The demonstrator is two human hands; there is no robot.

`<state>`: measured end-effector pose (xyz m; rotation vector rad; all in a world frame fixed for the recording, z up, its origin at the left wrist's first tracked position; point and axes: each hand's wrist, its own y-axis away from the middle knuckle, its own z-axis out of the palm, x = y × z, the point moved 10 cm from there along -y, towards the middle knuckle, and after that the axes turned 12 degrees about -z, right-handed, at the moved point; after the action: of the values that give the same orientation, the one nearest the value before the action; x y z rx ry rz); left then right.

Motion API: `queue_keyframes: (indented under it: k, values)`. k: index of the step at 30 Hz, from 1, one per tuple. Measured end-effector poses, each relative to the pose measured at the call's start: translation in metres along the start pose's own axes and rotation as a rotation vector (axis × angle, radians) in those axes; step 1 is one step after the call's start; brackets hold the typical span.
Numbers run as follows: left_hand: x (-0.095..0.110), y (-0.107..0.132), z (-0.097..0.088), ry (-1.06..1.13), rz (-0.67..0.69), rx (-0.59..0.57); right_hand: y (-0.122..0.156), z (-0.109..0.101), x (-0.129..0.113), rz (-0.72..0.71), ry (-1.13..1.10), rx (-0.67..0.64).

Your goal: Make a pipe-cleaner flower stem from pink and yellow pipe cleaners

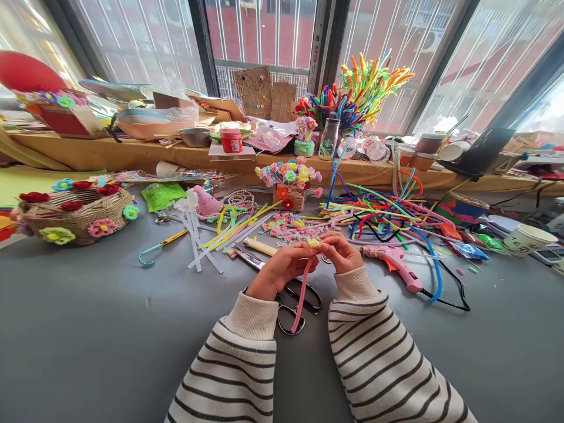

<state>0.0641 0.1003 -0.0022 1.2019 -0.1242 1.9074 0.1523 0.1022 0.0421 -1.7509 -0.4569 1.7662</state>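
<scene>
My left hand (284, 267) is closed, pinching a pink pipe cleaner (302, 296) whose free end hangs down over the scissors (311, 299). A small yellow fuzzy piece (313, 242) shows between the fingertips of both hands. My right hand (341, 252) is closed too, its thumb and fingers pressed at the yellow piece. How the pink and yellow pieces join is hidden by the fingers. The scissors lie on the table beneath my hands, their black handles toward me. Just beyond my hands is a heap of small cut pastel pieces (293, 226).
A pink glue gun (396, 264) lies right of my hands, its black cord trailing. Behind it spreads a pile of coloured pipe cleaners (379, 211). Glue sticks (194, 238) and a crochet hook (163, 245) lie left, near a flower-trimmed basket (83, 217). A small flower box (288, 197) stands ahead.
</scene>
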Motion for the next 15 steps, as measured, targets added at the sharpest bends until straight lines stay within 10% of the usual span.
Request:
queue_keyframes:
  k: [15]
  values:
    - [0.002, -0.002, -0.006, -0.018, 0.04, 0.071, -0.001, 0.003, 0.01, 0.019, 0.027, -0.094]
